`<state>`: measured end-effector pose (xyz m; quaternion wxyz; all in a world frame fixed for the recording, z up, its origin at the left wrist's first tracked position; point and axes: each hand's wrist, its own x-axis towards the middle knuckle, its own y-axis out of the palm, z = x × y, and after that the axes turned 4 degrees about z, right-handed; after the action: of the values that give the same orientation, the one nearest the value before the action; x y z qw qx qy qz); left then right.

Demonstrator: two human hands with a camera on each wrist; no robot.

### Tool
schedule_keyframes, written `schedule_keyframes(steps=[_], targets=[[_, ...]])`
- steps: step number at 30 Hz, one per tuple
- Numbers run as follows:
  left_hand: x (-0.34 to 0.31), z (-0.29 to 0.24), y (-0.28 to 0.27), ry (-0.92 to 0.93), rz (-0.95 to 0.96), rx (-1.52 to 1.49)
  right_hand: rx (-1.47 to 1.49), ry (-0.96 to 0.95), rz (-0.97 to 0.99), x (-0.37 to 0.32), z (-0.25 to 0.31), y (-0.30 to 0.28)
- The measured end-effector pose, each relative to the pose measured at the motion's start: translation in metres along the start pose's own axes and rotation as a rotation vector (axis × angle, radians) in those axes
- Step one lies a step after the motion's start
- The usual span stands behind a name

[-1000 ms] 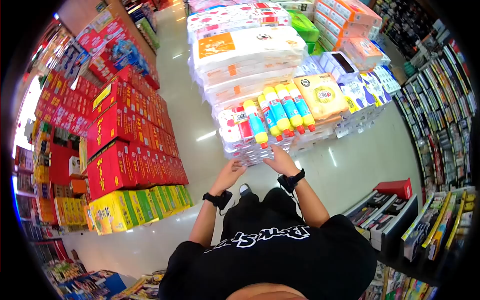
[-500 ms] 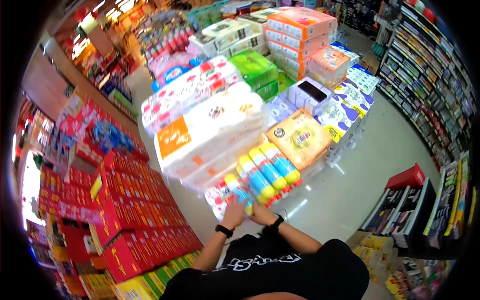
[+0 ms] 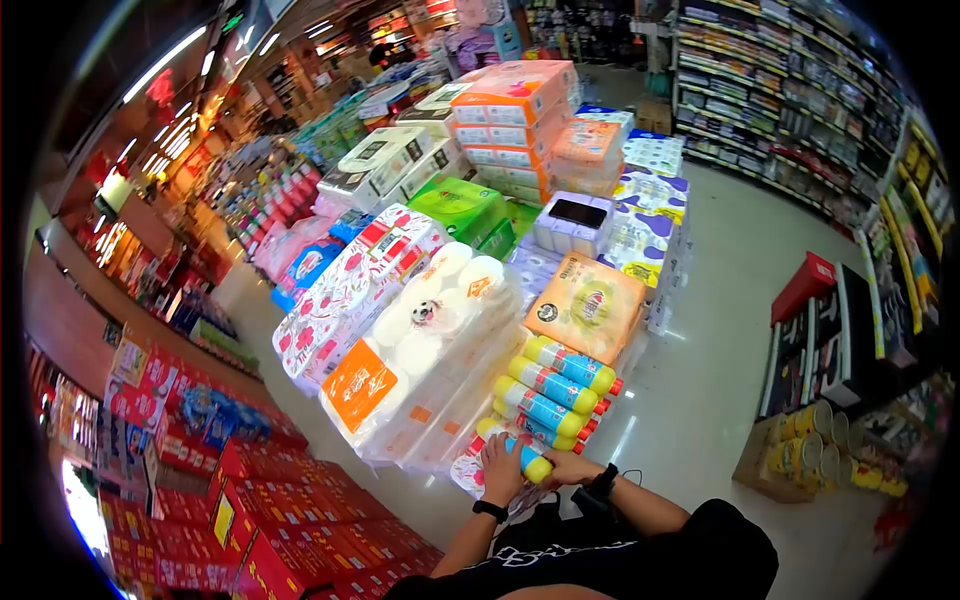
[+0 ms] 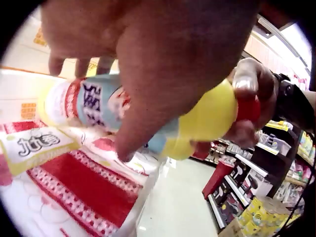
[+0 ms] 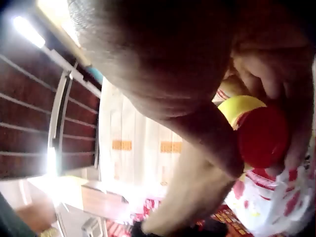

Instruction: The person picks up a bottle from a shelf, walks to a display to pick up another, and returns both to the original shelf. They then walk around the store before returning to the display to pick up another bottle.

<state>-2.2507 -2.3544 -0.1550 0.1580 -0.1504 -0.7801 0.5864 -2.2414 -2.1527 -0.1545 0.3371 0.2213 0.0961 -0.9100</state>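
Observation:
In the head view my left hand (image 3: 502,472) grips the body of a yellow bottle (image 3: 536,466) with a blue label, which lies over a floral white-and-red tissue pack (image 3: 467,470). My left thumb and palm cover part of the label in the left wrist view. At the bottle's end, the fingers of my right hand (image 3: 573,468) hold its red cap (image 4: 248,109). The right wrist view shows the cap end-on, close by my right thumb. Several matching bottles (image 3: 552,385) lie side by side just beyond, red caps toward the right.
White toilet-roll packs (image 3: 440,320) are stacked left of the bottles, and an orange tissue pack (image 3: 590,305) sits behind them. A phone (image 3: 578,213) lies on a purple pack. Red cartons (image 3: 290,500) stand at the lower left, a shelf rack (image 3: 815,340) at the right.
My hands have gone from near the stack's front edge to the nearest bottle, and now hold its body and cap. The head view has swung, showing more of the shop behind.

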Motion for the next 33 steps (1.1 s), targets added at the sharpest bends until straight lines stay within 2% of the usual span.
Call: schedule_keyframes(steps=[2,4,6,8,12,15,16,19,20,23,24,27,31,33], targets=[[-0.003,0.009,-0.006,0.097,-0.06,-0.083,0.192,0.06,0.002,-0.005,0.005,0.004],[-0.011,0.02,-0.004,0.249,-0.154,-0.153,0.161,0.052,-0.054,-0.018,0.023,0.009],[-0.019,0.024,-0.007,0.372,-0.155,-0.253,0.089,0.088,-0.087,-0.039,0.044,0.02],[-0.018,0.017,-0.022,0.479,-0.205,-0.364,0.107,0.032,-0.125,-0.053,0.041,0.031],[-0.025,-0.013,-0.058,0.531,-0.187,-0.575,0.157,-0.068,-0.179,-0.13,0.103,0.053],[-0.033,-0.046,-0.076,0.575,-0.013,-0.726,0.142,-0.349,-0.368,-0.162,0.084,0.077],[-0.036,-0.058,-0.073,0.58,0.066,-0.779,0.136,-0.329,-0.392,-0.172,0.071,0.083],[-0.049,-0.112,-0.082,0.74,0.151,-0.799,-0.039,-0.294,-0.585,-0.215,0.039,0.107],[-0.057,-0.131,-0.079,0.717,0.231,-0.839,-0.121,-0.11,-0.708,-0.229,0.021,0.12],[-0.085,-0.2,-0.067,0.839,0.377,-0.939,-0.189,-0.099,-1.012,-0.291,-0.015,0.154],[-0.1,-0.226,-0.065,0.875,0.358,-0.962,-0.196,-0.197,-1.142,-0.312,-0.027,0.167],[-0.146,-0.292,-0.02,0.821,0.485,-1.158,-0.188,-0.207,-1.377,-0.384,-0.056,0.207],[-0.211,-0.381,0.008,0.852,0.748,-1.338,-0.116,-0.146,-1.586,-0.463,-0.109,0.258],[-0.238,-0.413,0.008,0.87,0.855,-1.323,-0.067,-0.096,-1.685,-0.492,-0.129,0.282]])
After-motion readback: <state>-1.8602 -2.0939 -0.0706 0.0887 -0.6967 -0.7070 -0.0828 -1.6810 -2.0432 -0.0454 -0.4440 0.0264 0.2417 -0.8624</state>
